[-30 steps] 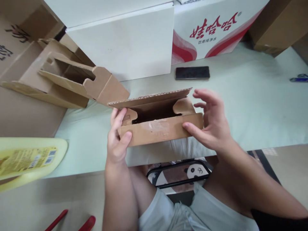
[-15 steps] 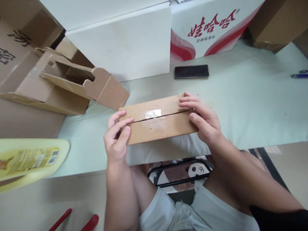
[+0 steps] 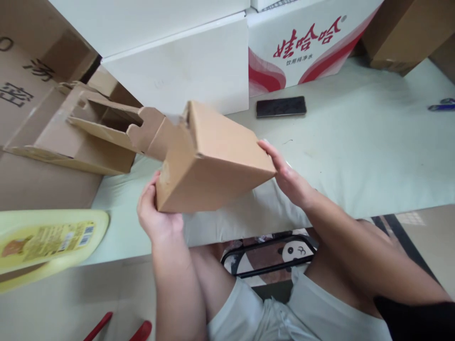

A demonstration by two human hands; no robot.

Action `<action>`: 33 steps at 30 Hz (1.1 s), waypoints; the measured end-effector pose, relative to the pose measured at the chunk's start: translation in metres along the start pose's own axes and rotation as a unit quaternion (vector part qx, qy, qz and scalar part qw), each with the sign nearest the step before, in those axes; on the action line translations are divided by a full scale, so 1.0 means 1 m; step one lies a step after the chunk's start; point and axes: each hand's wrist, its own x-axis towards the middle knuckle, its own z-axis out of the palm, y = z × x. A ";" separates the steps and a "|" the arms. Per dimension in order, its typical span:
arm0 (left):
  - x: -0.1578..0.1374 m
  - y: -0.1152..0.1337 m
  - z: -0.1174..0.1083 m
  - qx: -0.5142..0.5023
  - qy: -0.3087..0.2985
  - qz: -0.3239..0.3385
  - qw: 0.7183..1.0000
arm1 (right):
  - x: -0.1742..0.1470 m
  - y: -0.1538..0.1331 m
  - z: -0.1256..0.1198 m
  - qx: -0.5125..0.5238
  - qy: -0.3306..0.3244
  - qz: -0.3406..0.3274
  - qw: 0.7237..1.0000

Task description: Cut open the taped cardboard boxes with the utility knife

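Note:
A brown cardboard box is held tilted above the pale green cloth, between my two hands. My left hand grips its lower left corner, with the palm under the edge and some fingers hidden behind the box. My right hand presses against the right end, fingers stretched along that side and partly out of sight. The box's left end shows a worn, slightly split edge at the top and a patch of tape.
An open cardboard carton stands close behind on the left. White boxes line the back, one with red lettering. A black phone lies before them. A yellow bottle is at left, blue pens far right.
The box has been turned and tilted up from lying with its taped seam facing me. My left hand has shifted under its left corner, and my right hand has moved slightly left.

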 end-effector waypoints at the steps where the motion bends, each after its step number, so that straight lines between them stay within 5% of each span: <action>1: -0.002 0.000 0.003 -0.026 0.006 -0.049 0.998 | -0.002 -0.002 0.001 -0.013 -0.006 -0.033 0.999; 3: -0.008 -0.002 0.008 -0.054 0.001 -0.137 0.989 | -0.006 -0.007 0.003 -0.035 -0.033 -0.089 0.995; 7: -0.024 -0.011 0.010 0.010 -0.134 -0.266 0.955 | -0.011 -0.023 0.006 -0.019 -0.037 -0.142 0.989; 11: -0.037 -0.023 0.006 0.121 -0.276 -0.274 0.913 | -0.009 -0.032 0.006 0.017 0.027 -0.097 0.995; 15: -0.037 -0.032 0.003 0.224 -0.311 -0.259 0.886 | -0.005 -0.028 0.000 -0.020 0.062 -0.068 0.996; 20: -0.027 -0.033 0.003 0.377 -0.365 -0.147 0.839 | -0.003 -0.021 -0.006 -0.088 0.025 -0.058 0.994; 22: -0.025 -0.032 0.003 0.372 -0.314 -0.066 0.871 | -0.002 -0.019 -0.005 -0.125 -0.023 -0.069 0.989; 25: -0.024 -0.031 0.001 0.264 -0.222 0.154 0.926 | -0.001 -0.016 -0.002 -0.145 -0.070 -0.110 0.981; 27: -0.024 -0.032 -0.001 0.196 -0.260 0.275 0.904 | -0.001 -0.014 -0.002 -0.149 -0.081 -0.126 0.977; 30: -0.024 -0.033 -0.003 0.225 -0.366 0.347 0.834 | 0.000 -0.012 -0.005 -0.174 -0.066 -0.115 0.976; 33: -0.023 -0.033 -0.004 0.253 -0.392 0.343 0.815 | 0.003 -0.011 -0.015 -0.285 0.080 -0.039 0.954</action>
